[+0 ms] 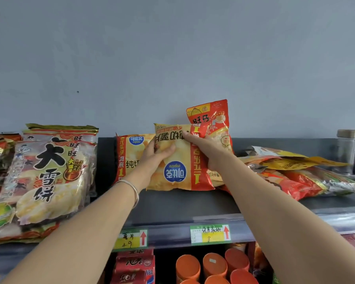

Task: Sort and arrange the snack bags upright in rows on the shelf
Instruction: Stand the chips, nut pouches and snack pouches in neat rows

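Note:
A yellow chip bag [178, 171] with a blue oval logo stands upside down on the dark shelf [172, 203]. My left hand [158, 155] grips its left edge, thumb on the front. My right hand [205, 149] holds its right side, index finger stretched across the top. Behind it to the left stands an upright matching chip bag [129, 154]. A red-orange snack bag [213, 117] stands upright behind my right hand.
Large rice-cracker bags [47, 177] lean stacked at the left. A heap of red and yellow bags [299, 175] lies flat at the right, with a clear jar [346, 150] beyond. Price tags [210, 234] line the shelf edge; orange canisters [213, 265] stand below.

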A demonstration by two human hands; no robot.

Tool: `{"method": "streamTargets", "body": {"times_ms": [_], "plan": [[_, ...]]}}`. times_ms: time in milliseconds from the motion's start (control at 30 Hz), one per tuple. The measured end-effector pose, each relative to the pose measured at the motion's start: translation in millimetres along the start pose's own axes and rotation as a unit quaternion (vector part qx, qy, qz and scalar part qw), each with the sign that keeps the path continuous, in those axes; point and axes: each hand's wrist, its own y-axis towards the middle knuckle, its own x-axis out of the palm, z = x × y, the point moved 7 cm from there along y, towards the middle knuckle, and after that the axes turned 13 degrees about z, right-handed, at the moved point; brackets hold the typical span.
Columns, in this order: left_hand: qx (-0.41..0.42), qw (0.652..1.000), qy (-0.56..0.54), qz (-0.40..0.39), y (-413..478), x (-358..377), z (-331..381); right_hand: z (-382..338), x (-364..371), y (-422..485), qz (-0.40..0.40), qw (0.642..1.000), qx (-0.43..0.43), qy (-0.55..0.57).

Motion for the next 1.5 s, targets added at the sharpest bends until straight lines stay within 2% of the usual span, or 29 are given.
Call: {"method": "streamTargets", "body": {"times_ms": [100, 200, 267, 333, 367, 433, 500, 567, 667, 733, 800, 867, 933, 1000, 1067, 1133, 1200, 1300, 1367, 1433, 1500], "plan": [[0.022, 0.998, 0.054, 0.034, 14, -25, 7, 2, 18, 17, 0.064, 0.996, -0.004, 0.057], [0.084, 0.982, 0.126, 0.116, 26, -52, 15, 3, 30, 30, 0.172, 0.976, -0.005, 0.133], [0.084, 0.965, 0.175, 0.178, 29, -71, 11, 2, 38, 33, 0.210, 0.956, 0.006, 0.206], [0.043, 0.973, 0.118, 0.191, 31, -82, 0, 3, 45, 34, 0.233, 0.935, 0.020, 0.267], [0.013, 0.984, 0.063, 0.167, 30, -81, -6, 4, 48, 35, 0.242, 0.926, 0.027, 0.288], [-0.067, 0.995, -0.021, 0.064, 23, -65, -19, 5, 56, 38, 0.253, 0.913, 0.040, 0.318], [-0.127, 0.989, -0.066, -0.045, 15, -43, -27, 4, 68, 38, 0.253, 0.908, 0.047, 0.329], [-0.154, 0.974, -0.144, -0.083, 12, -27, -22, 5, 82, 37, 0.239, 0.909, 0.057, 0.337], [-0.147, 0.949, -0.279, 0.019, 28, -37, -12, 9, 98, 35, 0.209, 0.914, 0.070, 0.342], [-0.107, 0.953, -0.269, 0.084, 39, -52, -6, 11, 101, 32, 0.198, 0.912, 0.077, 0.351], [-0.085, 0.959, -0.245, 0.113, 46, -64, -1, 12, 94, 31, 0.211, 0.906, 0.070, 0.361], [-0.071, 0.962, -0.231, 0.131, 52, -76, 2, 13, 72, 30, 0.283, 0.903, 0.052, 0.318], [-0.051, 0.966, -0.209, 0.143, 58, -88, 7, 9, 50, 29, 0.352, 0.907, 0.015, 0.230], [-0.028, 0.974, -0.178, 0.140, 63, -96, 12, -2, 36, 29, 0.384, 0.918, -0.060, 0.082], [-0.006, 0.983, -0.136, 0.126, 67, -102, 16, -18, 34, 27, 0.391, 0.899, -0.171, -0.099], [0.016, 0.991, -0.085, 0.105, 69, -106, 20, -33, 39, 22, 0.389, 0.854, -0.263, -0.225], [0.029, 0.996, -0.038, 0.079, 70, -110, 23, -42, 43, 20, 0.377, 0.822, -0.313, -0.290], [0.047, 0.997, 0.006, 0.069, 72, -117, 26, -47, 58, 24, 0.306, 0.816, -0.330, -0.363], [0.058, 0.993, 0.001, 0.104, 76, -126, 28, -41, 72, 30, 0.236, 0.839, -0.301, -0.387], [0.063, 0.985, -0.030, 0.156, 78, -136, 31, -29, 88, 32, 0.141, 0.895, -0.237, -0.349], [0.066, 0.975, -0.082, 0.194, 79, -142, 33, -15, 103, 26, 0.026, 0.952, -0.165, -0.256]]}}
